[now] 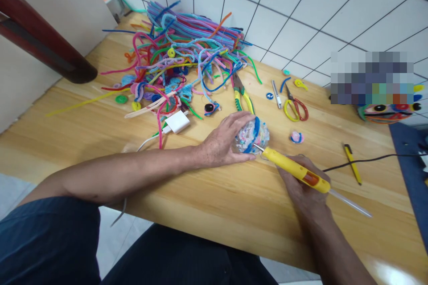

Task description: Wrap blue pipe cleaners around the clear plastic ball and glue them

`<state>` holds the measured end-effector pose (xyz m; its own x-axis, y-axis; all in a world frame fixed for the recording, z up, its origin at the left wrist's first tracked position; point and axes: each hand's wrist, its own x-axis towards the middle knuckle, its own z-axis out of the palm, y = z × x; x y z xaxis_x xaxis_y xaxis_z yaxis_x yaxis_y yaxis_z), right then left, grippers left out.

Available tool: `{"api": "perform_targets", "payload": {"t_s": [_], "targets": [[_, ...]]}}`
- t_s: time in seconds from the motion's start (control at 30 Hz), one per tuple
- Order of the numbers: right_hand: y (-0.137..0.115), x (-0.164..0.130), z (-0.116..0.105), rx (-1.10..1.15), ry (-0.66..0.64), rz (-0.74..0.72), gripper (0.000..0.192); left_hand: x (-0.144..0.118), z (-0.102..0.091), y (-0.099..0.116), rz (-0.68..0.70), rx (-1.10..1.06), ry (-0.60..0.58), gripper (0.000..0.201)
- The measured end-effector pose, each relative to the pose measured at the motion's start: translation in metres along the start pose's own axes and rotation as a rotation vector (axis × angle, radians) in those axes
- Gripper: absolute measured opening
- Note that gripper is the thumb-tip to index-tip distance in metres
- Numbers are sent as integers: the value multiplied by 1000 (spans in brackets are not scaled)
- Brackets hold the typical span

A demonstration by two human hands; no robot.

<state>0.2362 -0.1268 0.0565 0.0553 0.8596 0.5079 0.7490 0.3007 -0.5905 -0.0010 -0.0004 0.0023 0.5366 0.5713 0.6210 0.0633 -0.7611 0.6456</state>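
Note:
My left hand [225,140] is closed round a rounded, clear plastic-looking piece [245,136] with a blue fuzzy band across it, held just above or on the table. A yellow hot glue gun [294,167] with a clear glue stick [351,203] out of its back end is gripped in my right hand [306,187]. Its metal nozzle meets or nearly meets the blue band on the clear piece. My right fingers are partly hidden behind the glue gun. Just beyond my left hand lie green-and-yellow pliers [243,95].
A large heap of coloured pipe cleaners [200,31] fills the back left. A white charger [178,121] lies before it. Scissors [296,107], a small pink-and-blue piece [296,137] and a yellow cutter [352,164] are at right. A black cord [371,158] crosses the right side.

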Motion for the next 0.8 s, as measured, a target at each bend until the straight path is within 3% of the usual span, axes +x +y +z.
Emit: {"api": "perform_targets", "payload": {"t_s": [0.33, 0.47, 0.6, 0.67, 0.8], "targets": [[9, -5, 0, -16, -6, 61, 12, 0, 1, 1, -19, -22, 3, 98], [15, -6, 4, 33, 24, 176, 18, -1, 0, 8, -34, -14, -2, 98], [44, 9, -9, 55, 360, 437, 27, -3, -1, 15, -94, 14, -29, 99], [65, 21, -23, -43, 490, 525, 31, -4, -2, 16, -114, 19, -25, 100], [103, 34, -49, -326, 367, 703, 42, -3, -5, 18, -114, 28, -10, 98]]}}
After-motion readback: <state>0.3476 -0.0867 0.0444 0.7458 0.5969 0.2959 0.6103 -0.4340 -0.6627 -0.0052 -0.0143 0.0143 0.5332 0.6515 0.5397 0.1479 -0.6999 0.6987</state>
